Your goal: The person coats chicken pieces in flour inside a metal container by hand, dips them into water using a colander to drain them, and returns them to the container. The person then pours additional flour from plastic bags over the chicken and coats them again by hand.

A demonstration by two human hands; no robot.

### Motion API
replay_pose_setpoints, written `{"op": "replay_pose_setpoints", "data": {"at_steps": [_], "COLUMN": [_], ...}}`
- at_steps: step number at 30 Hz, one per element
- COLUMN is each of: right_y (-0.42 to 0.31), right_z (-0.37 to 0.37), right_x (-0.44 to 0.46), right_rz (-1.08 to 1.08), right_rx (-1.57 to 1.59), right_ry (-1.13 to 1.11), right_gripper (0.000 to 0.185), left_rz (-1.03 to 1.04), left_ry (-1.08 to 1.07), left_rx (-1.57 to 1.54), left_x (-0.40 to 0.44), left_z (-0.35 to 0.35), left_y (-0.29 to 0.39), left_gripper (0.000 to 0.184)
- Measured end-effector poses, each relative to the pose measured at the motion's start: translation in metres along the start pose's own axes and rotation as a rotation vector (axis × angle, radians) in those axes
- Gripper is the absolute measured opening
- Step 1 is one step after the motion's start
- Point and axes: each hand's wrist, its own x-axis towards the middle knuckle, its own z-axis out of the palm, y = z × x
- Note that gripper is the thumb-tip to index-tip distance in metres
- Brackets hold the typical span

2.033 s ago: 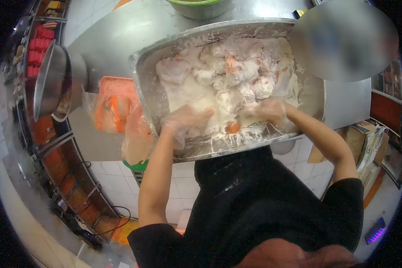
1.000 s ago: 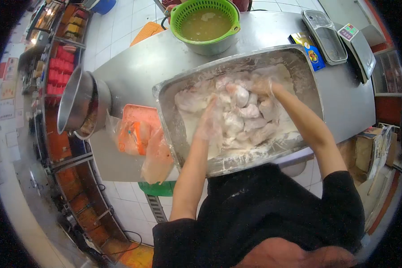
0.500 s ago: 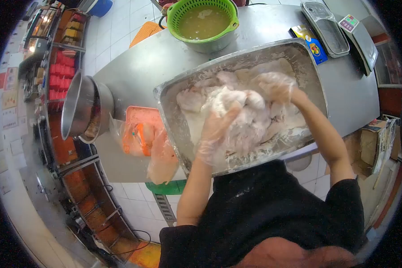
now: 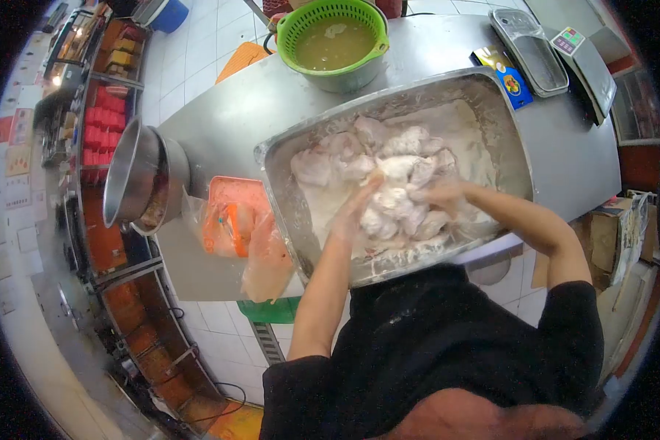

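Note:
Flour-coated raw meat pieces, looking like chicken, lie heaped in a large metal tray with loose flour around them. My left hand, in a clear plastic glove, rests against the left side of the heap with its fingers stretched out along the pieces. At the heap's right side is my right hand, also gloved and smeared by motion. It points inward toward the meat, and whether its fingers grip a piece is unclear.
Behind the tray stands a green colander over cloudy liquid. Metal bowls and an orange tray with plastic bags are at left. A blue-yellow packet, lidded container and scale sit at right.
My right hand has come down and left from the tray's upper right to the heap. My left hand has shifted slightly. The meat pieces are bunched closer together in the middle.

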Motion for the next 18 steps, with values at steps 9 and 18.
{"op": "replay_pose_setpoints", "data": {"at_steps": [9, 18], "right_y": [-0.103, -0.081], "right_z": [-0.001, -0.098], "right_x": [0.004, -0.067], "right_rz": [-0.122, 0.251], "right_rx": [-0.056, -0.258], "right_ry": [0.356, 0.814], "right_gripper": [0.046, 0.063], "left_rz": [-0.047, 0.315], "left_ry": [-0.143, 0.153], "left_rx": [-0.584, -0.229], "left_x": [-0.033, -0.003], "left_z": [-0.003, -0.048], "left_y": [0.028, -0.013], "left_gripper": [0.044, 0.064]}}
